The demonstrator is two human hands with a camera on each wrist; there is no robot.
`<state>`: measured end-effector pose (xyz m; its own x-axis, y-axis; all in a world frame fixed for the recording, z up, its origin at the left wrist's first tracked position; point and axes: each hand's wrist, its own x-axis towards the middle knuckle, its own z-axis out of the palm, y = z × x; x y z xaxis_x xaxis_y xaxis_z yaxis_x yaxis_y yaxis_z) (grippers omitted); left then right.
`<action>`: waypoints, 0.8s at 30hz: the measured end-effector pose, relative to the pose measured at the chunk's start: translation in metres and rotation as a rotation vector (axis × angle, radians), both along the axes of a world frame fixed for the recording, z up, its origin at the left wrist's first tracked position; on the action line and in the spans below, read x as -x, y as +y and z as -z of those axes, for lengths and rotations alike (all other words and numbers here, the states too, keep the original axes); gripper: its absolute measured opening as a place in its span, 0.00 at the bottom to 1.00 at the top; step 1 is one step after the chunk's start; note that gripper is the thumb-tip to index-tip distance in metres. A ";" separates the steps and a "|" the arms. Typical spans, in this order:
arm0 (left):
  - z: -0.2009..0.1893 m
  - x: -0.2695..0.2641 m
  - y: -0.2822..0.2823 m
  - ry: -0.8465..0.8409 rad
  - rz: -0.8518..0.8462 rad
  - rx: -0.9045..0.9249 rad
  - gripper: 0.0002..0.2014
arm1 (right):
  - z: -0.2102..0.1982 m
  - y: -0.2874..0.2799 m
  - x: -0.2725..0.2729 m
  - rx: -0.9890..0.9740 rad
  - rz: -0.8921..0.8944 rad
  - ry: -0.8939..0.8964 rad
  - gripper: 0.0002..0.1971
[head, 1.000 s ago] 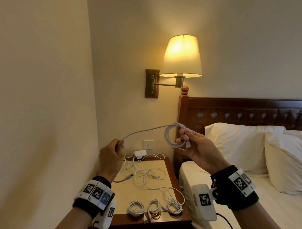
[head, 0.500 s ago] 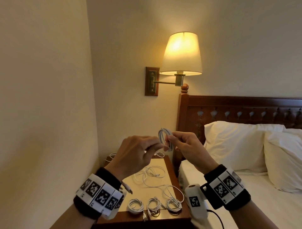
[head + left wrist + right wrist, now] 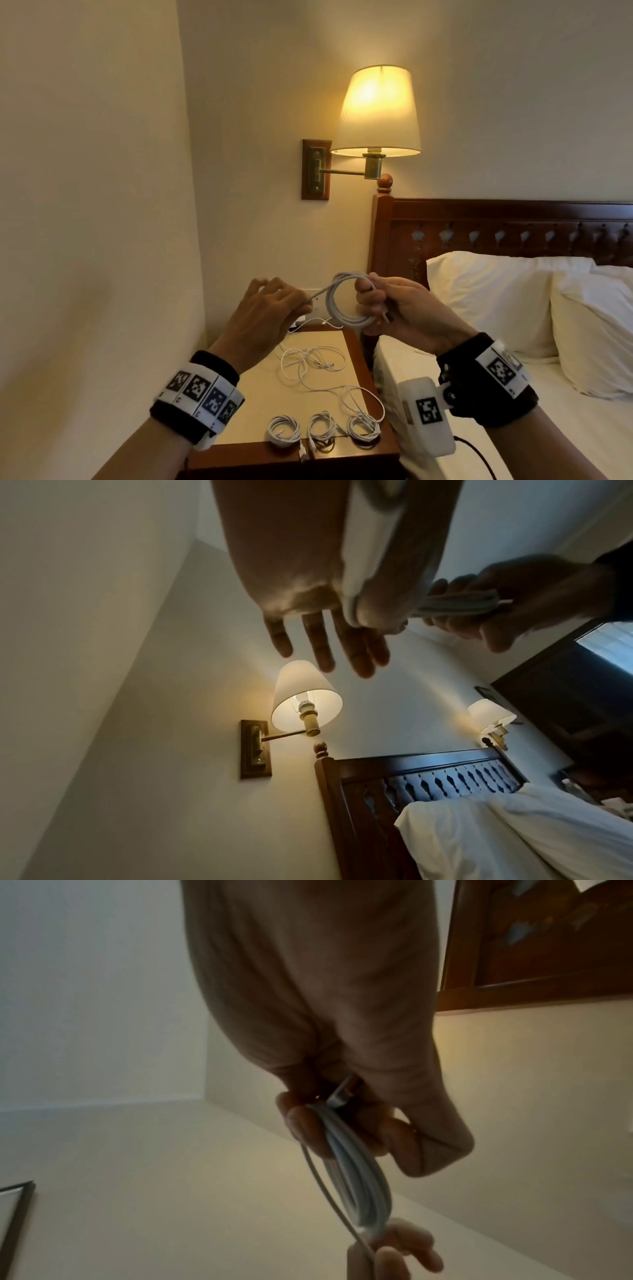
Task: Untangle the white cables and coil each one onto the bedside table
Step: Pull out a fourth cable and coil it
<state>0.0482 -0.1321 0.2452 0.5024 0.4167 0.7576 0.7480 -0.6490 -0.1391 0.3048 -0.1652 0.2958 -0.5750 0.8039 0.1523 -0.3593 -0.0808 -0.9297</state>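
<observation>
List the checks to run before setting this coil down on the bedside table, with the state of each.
1. Coiled cable gripped by right hand: ok.
2. Loose tail pinched by left hand: ok.
3. Tail fully wound in: not ok.
4. Bare spot on bedside table by the three finished coils: ok.
5. Tangled cables sorted: not ok.
6. Coil secured against springing open: cannot tell.

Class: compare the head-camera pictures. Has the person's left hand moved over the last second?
Yes. The left hand has moved right, from out by the wall toward the headboard post, and now pinches the cable close to the right hand.
</observation>
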 end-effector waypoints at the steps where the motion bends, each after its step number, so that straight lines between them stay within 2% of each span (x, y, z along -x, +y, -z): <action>1: 0.003 0.000 0.000 0.063 -0.087 -0.046 0.17 | 0.000 0.001 -0.001 0.038 0.014 0.027 0.14; 4: 0.010 -0.001 -0.003 0.116 -0.214 -0.078 0.10 | -0.001 0.006 -0.003 0.144 0.053 0.106 0.15; 6: 0.014 0.000 0.001 0.035 -0.130 -0.041 0.06 | -0.001 0.008 -0.005 0.191 0.054 0.136 0.16; 7: 0.014 0.000 0.003 -0.086 -0.055 0.024 0.07 | -0.001 0.008 -0.004 0.209 0.048 0.148 0.17; 10: 0.010 -0.005 0.003 -0.606 0.111 0.215 0.09 | 0.000 0.008 0.000 0.240 0.019 0.186 0.18; 13: 0.001 -0.021 -0.005 -1.108 0.220 0.521 0.05 | 0.003 0.008 0.008 0.251 -0.046 0.199 0.17; 15: -0.006 -0.032 -0.008 -1.351 0.341 0.698 0.06 | 0.004 0.008 0.015 0.260 -0.071 0.206 0.15; 18: -0.015 -0.042 -0.009 -1.520 0.464 0.858 0.07 | 0.004 0.008 0.020 0.261 -0.069 0.208 0.13; 24: -0.020 -0.039 -0.004 -1.675 0.601 1.132 0.09 | 0.002 0.006 0.021 0.283 -0.085 0.205 0.13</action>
<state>0.0870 -0.1359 0.2648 -0.0096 0.9934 0.1143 -0.5720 -0.0992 0.8143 0.2835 -0.1597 0.2939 -0.6221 0.7813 0.0500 -0.5169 -0.3620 -0.7757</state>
